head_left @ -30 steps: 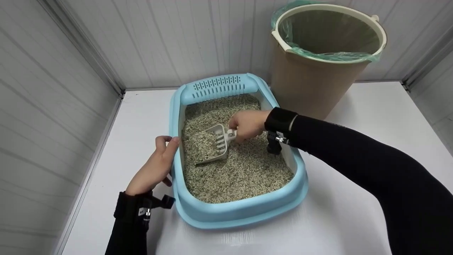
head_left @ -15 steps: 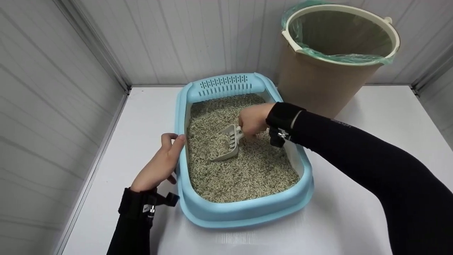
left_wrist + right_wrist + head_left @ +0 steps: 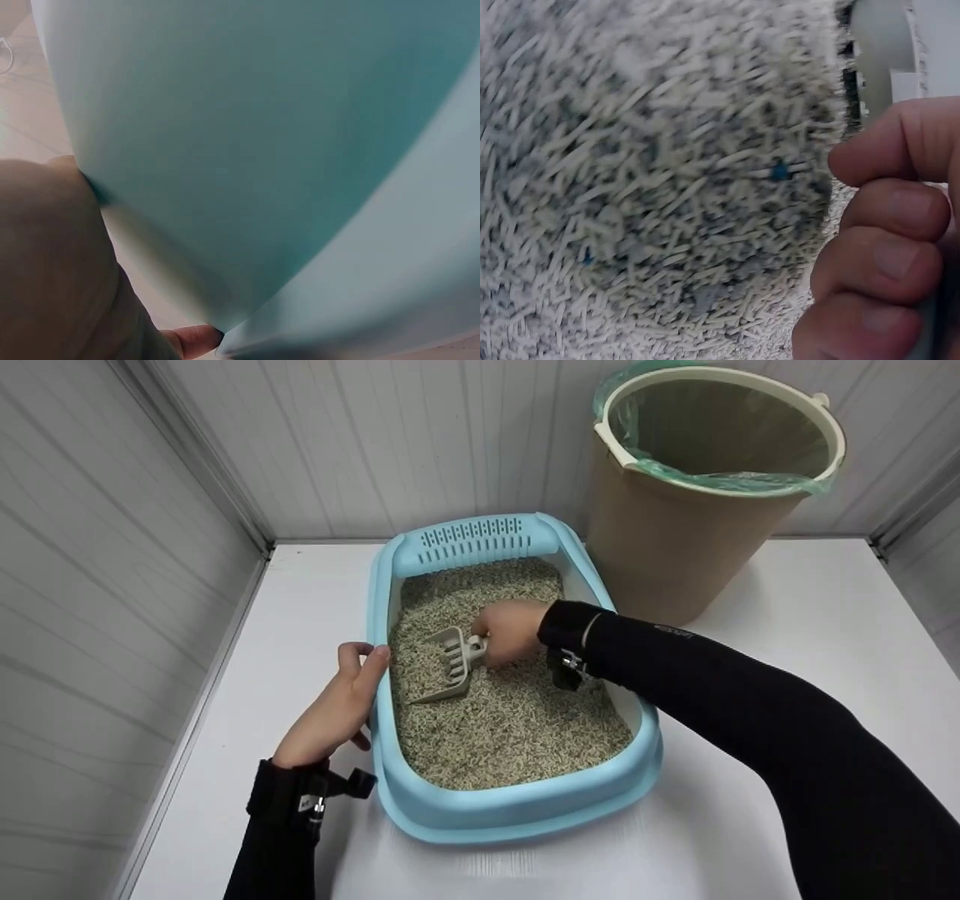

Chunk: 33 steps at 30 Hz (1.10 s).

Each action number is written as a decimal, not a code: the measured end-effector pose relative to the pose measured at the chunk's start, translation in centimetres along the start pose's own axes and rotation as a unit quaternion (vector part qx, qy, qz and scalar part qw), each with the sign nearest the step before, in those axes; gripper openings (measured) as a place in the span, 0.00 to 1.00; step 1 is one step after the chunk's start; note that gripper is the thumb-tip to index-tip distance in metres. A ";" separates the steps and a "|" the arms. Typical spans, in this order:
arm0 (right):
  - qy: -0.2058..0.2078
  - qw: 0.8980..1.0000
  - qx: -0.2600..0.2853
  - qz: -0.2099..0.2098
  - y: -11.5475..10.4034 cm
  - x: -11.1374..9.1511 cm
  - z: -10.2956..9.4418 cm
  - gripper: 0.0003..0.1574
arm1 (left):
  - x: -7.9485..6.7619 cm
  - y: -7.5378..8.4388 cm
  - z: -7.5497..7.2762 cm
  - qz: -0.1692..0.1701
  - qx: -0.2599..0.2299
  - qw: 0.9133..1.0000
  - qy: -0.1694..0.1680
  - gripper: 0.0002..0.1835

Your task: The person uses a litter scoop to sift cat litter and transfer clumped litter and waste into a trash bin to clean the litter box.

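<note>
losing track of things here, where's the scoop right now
In the head view, the scoop sits in the litter, toward the left side of the blue tray, held by the right hand.

The tray (image 3: 517,811) stands on the bench (image 3: 300,611), litter (image 3: 514,727) in it. The scoop (image 3: 456,662) sits in the litter, left of the right hand (image 3: 514,631). The left hand (image 3: 332,714) touches the tray's left rim. Right of the tray, by the far wall (image 3: 420,450), stands the bin (image 3: 667,551), bag (image 3: 742,481) over its rim.
</note>
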State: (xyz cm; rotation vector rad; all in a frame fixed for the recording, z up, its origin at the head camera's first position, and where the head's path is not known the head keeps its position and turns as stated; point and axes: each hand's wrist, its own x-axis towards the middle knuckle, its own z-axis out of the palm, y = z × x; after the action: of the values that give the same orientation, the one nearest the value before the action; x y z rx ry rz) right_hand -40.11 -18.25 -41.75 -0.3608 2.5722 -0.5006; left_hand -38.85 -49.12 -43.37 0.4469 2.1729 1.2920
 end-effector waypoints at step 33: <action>-0.059 0.982 0.177 -0.021 -0.3 -3.2 -1.5 0.14 | 0.1 0.3 0.0 -0.008 0.011 1.000 0.007 0.42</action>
State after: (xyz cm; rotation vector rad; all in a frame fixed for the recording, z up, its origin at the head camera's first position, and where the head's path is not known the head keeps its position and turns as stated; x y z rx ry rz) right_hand -38.12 -16.97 -39.04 -0.3073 2.3081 -0.9057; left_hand -38.91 -48.96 -43.12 0.4289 2.2010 1.2668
